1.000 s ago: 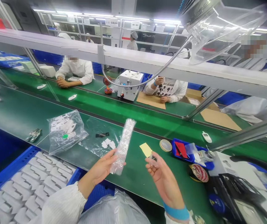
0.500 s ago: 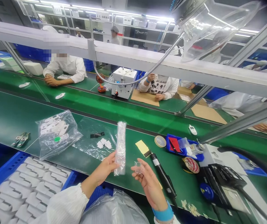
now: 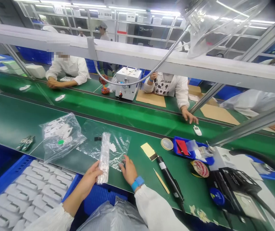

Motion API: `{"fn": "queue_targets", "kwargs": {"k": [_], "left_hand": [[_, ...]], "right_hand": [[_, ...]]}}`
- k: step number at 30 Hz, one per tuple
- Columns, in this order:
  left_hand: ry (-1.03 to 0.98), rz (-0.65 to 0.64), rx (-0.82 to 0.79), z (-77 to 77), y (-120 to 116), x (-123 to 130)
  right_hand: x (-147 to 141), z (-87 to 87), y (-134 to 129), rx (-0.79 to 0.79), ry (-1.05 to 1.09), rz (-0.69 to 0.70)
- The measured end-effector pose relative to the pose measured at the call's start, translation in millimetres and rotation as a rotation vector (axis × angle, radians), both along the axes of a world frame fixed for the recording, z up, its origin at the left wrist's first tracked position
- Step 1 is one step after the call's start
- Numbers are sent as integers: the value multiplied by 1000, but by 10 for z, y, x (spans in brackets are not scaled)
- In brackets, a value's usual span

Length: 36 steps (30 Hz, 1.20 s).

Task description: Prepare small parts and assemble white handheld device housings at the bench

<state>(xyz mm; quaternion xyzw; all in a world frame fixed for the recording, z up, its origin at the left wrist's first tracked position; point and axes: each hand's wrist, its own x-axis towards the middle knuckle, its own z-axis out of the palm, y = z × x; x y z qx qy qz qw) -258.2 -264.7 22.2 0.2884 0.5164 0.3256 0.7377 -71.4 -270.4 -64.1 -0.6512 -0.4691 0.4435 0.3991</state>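
My left hand (image 3: 90, 178) grips the lower end of a long, clear plastic-wrapped strip (image 3: 105, 154), holding it upright above the bench edge. Under and behind the strip lies a clear plastic bag (image 3: 121, 144), with small white pieces (image 3: 112, 147) and a dark piece (image 3: 97, 139) on it, partly hidden by the strip. At the bag's right edge is my right hand (image 3: 129, 171), thumb and fingers apart, with nothing visible in them. A fuller clear bag (image 3: 62, 136) of white parts rests to the left.
To the right lie a yellow pad (image 3: 148, 151), a black electric screwdriver (image 3: 170, 178), a pointed wooden stick (image 3: 161, 181) and a blue tray (image 3: 192, 152). A crate of white shells (image 3: 38, 189) stands lower left. Across the belt, a co-worker's hand (image 3: 189, 116) reaches near a white device (image 3: 197, 130).
Both my hands have moved left, the left one carrying the wrapped strip. The small clear plastic piece in my right hand is no longer visible. A co-worker's arm has stretched over the belt.
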Motion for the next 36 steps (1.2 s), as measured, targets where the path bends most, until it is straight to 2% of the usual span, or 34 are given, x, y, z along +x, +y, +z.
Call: {"fn": "queue_targets", "kwargs": {"k": [4, 7, 10, 15, 18, 20, 23, 29, 33, 36], "left_hand": [[9, 21, 46, 65, -129, -95], [0, 34, 102, 128, -199, -110], [-7, 31, 154, 208, -255, -107], [3, -112, 245, 362, -317, -41], [13, -216, 286, 426, -316, 43], [20, -268, 309, 438, -309, 104], [35, -310, 329, 402, -308, 166], [29, -364, 336, 328, -277, 179], [-165, -387, 355, 491, -179, 301], [-178, -329, 449, 642, -118, 454]], "right_hand": [[-131, -53, 141, 69, -128, 109], [-156, 58, 116, 138, -141, 135], [-143, 402, 5, 215, -84, 107], [-83, 1212, -145, 269, 98, -7], [-23, 1499, -117, 299, 164, -103], [33, 1572, -77, 305, 184, -158], [127, 1589, -46, 293, 212, -199], [225, 1631, -123, 286, 310, -162], [162, 1685, -193, 258, 359, -62], [84, 1717, -249, 245, 346, -6]]}}
